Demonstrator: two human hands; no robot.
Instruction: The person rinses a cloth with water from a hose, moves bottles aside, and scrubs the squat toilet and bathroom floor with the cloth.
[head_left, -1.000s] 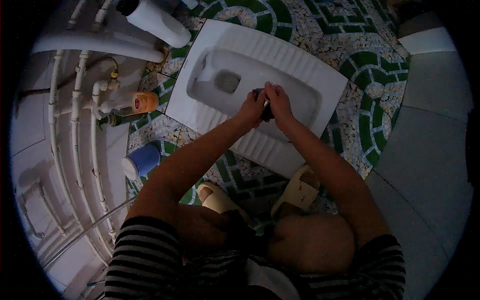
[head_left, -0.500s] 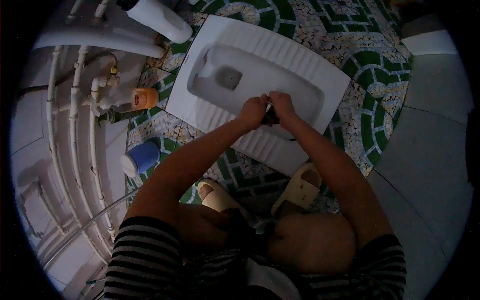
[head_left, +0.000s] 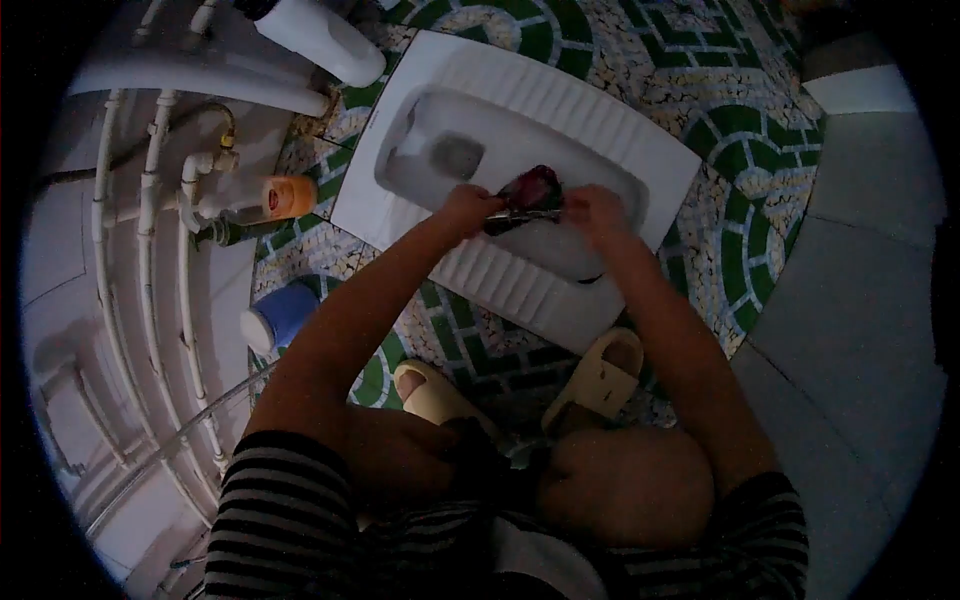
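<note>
Over the basin of the white squat toilet (head_left: 640, 120), my two hands stretch a dark red and black piece (head_left: 533, 192) between them. It looks soft, with a shiny pale strip along its near edge; I cannot make out its kind. My left hand (head_left: 467, 210) is closed on its left end. At the opposite end, my right hand (head_left: 592, 213) is closed on it too, with the fingertips dim and partly hidden. Underneath, a small dark curved strip (head_left: 590, 280) lies at the basin's near rim.
A bottle with an orange label (head_left: 290, 197) and a blue container with a white end (head_left: 283, 315) are at left, beside white wall pipes (head_left: 152, 250). A white cylinder (head_left: 325, 45) lies at the top. My feet in beige slippers (head_left: 597, 378) stand on patterned tiles.
My hands were close together over a small dark bundle. They have moved apart, the left one leftward and the right one slightly rightward, and the dark red piece now shows spread between them.
</note>
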